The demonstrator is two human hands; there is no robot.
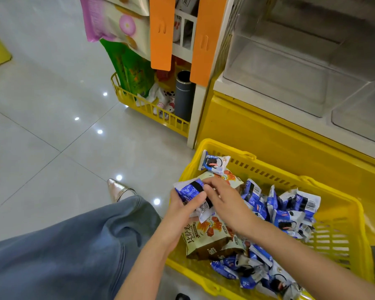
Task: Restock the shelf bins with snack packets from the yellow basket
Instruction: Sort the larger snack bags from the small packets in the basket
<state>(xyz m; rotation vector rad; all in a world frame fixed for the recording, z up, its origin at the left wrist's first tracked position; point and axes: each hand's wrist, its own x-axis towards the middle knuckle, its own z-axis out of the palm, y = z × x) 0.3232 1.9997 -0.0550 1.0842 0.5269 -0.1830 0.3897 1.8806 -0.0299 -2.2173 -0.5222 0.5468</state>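
The yellow basket (pixel 331 239) sits on the floor at lower right, holding several blue-and-white snack packets (pixel 290 211) and a few larger beige-and-brown bags (pixel 206 237). Over its left rim my left hand (pixel 182 210) grips a small stack of blue packets (pixel 192 191), thumb across the top. My right hand (pixel 223 199) lies over the same stack, fingertips touching its upper edge. One blue packet (pixel 213 162) leans on the basket's far left corner. Clear plastic shelf bins (pixel 279 68) stand above the basket at upper right and look empty.
The bins rest on a yellow shelf base (pixel 258 131). Two orange strips (pixel 161 33) hang at the shelf end, with hanging snack bags (pixel 119 24) and a yellow wire rack (pixel 152 111) holding a grey cylinder (pixel 184 96) beside them. My jeans-clad leg (pixel 74 245) and shoe (pixel 115 188) are left on the tiled floor.
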